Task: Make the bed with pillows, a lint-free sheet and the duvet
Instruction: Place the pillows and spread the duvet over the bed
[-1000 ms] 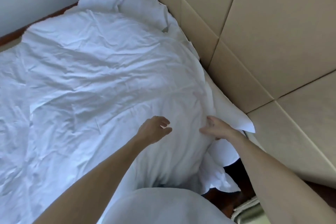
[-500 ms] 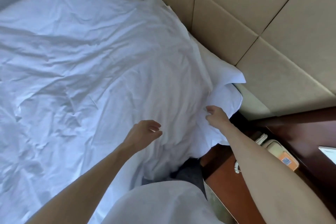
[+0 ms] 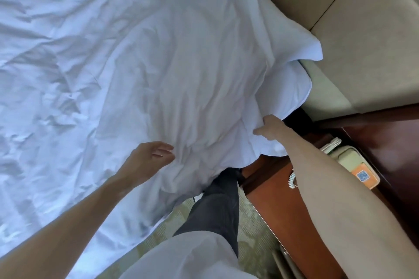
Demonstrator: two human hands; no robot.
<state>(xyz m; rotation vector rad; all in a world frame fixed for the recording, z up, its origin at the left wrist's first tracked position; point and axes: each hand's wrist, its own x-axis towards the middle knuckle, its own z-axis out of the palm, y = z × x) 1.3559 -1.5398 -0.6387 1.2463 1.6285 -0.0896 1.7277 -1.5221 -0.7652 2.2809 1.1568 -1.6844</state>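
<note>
Across the bed, duvet (image 3: 136,63): a white, heavily creased duvet was spread over nearly the whole mattress, its near edge hanging down towards the floor.
Headboard (image 3: 362,18): beige padded panels, divided by seams, were seen along the upper right.
Nightstand (image 3: 283,210): a reddish-brown wooden top was set just beside the bed, at the lower right.
Pillows (image 3: 292,38): two white pillows were stacked against the headboard, partly covered by the duvet; one pointed corner was left sticking out to the right.
Carpet (image 3: 204,235): a pale green patterned strip was visible between bed and nightstand.
Trouser leg (image 3: 217,206): a dark leg was planted in that gap, touching the hanging duvet.
Telephone (image 3: 347,158): a beige set was placed on the nightstand, partly hidden by the right forearm, with a coiled white cord (image 3: 292,179) beside it.
Right hand (image 3: 269,129): a fold at the duvet's edge, below the pillows, was pinched under the thumb; the fingers were buried in the cloth.
Left hand (image 3: 149,158): nothing was held; the fingers were loosely curled, just above or on the duvet.
Label (image 3: 362,175): an orange sticker with a blue square code was fixed to the telephone; no writing could be read.
</note>
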